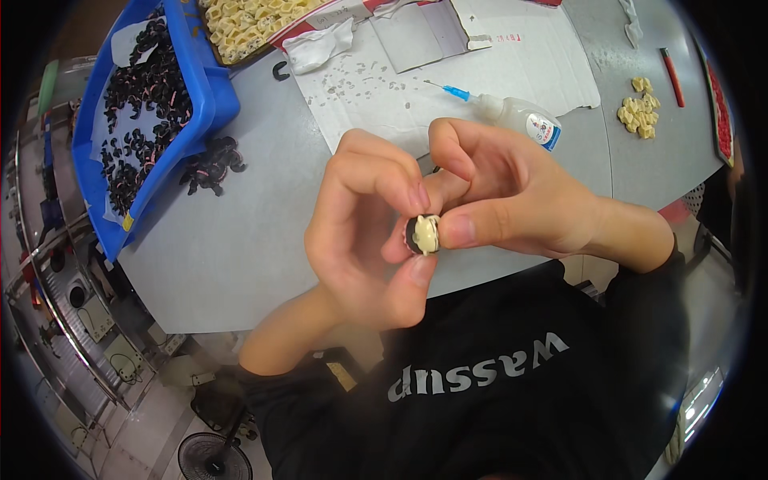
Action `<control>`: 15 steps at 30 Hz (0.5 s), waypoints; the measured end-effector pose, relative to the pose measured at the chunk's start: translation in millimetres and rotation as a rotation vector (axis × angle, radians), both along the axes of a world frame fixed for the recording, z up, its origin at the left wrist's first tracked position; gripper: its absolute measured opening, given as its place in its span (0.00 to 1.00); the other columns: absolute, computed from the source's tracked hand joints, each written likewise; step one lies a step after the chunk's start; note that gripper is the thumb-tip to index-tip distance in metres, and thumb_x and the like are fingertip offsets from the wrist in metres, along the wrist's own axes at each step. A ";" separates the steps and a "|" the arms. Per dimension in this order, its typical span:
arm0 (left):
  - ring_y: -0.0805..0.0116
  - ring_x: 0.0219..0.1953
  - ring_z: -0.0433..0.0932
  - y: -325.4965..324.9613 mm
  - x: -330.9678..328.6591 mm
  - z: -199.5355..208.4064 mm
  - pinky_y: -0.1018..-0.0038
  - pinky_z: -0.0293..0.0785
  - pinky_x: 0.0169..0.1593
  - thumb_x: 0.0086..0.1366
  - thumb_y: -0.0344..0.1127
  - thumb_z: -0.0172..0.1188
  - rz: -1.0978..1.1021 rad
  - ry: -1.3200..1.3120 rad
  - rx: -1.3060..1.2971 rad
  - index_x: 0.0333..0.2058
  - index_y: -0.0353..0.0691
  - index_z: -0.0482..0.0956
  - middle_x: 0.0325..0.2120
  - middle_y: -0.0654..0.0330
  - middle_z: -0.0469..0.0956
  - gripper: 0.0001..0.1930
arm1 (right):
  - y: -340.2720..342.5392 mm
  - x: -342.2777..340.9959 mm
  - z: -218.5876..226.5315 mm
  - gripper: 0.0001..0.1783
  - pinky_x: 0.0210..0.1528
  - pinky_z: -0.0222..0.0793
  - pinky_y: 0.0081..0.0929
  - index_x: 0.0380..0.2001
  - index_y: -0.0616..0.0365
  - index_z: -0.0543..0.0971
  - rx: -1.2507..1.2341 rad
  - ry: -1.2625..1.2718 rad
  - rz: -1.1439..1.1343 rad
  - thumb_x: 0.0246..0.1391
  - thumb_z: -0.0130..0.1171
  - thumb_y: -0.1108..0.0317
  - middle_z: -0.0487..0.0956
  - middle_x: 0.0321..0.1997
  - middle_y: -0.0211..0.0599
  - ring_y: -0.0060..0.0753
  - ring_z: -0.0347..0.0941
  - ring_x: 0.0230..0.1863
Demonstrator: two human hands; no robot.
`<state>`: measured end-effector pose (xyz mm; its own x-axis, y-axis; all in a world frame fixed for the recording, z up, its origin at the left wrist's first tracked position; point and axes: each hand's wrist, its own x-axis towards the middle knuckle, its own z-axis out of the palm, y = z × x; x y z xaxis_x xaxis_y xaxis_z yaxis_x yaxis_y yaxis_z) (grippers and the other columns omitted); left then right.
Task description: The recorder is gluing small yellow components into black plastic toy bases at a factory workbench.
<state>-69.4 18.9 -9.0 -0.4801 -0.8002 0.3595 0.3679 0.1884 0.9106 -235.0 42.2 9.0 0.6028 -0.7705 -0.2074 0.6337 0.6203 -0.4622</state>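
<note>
My left hand [360, 228] and my right hand [512, 188] meet over the table's near edge. Between their fingertips is a small cream-coloured moulded piece [427, 234], with a black curved piece [410, 235] against its left side. The left thumb and fingers close around the black side from below and above. From the right, my other thumb presses on the cream piece, its index finger curled above. Whether the two pieces are joined or only pressed together, I cannot tell. Fingers hide their back sides.
At left stands a blue bin [212, 100] of black pieces, some spilled beside it [212, 166]. Cream pieces fill a tray [260, 28] behind. A needle-tipped bottle [520, 118] lies on white paper [552, 68]. Farther right are loose cream pieces [638, 112] and a red pen [672, 78].
</note>
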 end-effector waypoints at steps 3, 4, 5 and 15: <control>0.72 0.33 0.61 -0.2 -0.7 -0.3 0.79 0.58 0.40 0.40 0.25 0.51 -0.007 0.006 0.019 0.34 0.35 0.63 0.30 0.56 0.63 0.17 | 0.5 0.7 -0.1 0.17 0.47 0.67 0.32 0.28 0.54 0.57 0.032 -0.035 -0.022 0.47 0.53 0.83 0.76 0.37 0.47 0.45 0.71 0.47; 0.73 0.33 0.61 -0.2 -0.9 0.2 0.79 0.58 0.40 0.40 0.25 0.51 -0.008 0.013 0.028 0.34 0.35 0.63 0.31 0.56 0.62 0.17 | 0.8 0.8 0.2 0.16 0.47 0.66 0.32 0.28 0.54 0.57 0.038 -0.042 -0.027 0.47 0.53 0.82 0.76 0.37 0.47 0.45 0.70 0.48; 0.73 0.33 0.61 0.0 -0.7 0.6 0.79 0.58 0.40 0.40 0.25 0.51 -0.009 0.013 0.025 0.34 0.35 0.63 0.31 0.56 0.62 0.17 | 1.3 0.8 0.4 0.16 0.47 0.66 0.32 0.28 0.54 0.57 0.035 -0.042 -0.029 0.47 0.53 0.82 0.76 0.37 0.47 0.45 0.70 0.48; 0.72 0.33 0.60 -0.2 0.4 0.5 0.79 0.59 0.40 0.40 0.23 0.48 -0.031 -0.021 0.011 0.33 0.35 0.62 0.31 0.56 0.61 0.17 | 2.8 1.0 -2.7 0.16 0.49 0.64 0.32 0.28 0.54 0.56 0.031 -0.028 -0.025 0.49 0.52 0.81 0.76 0.38 0.47 0.43 0.70 0.48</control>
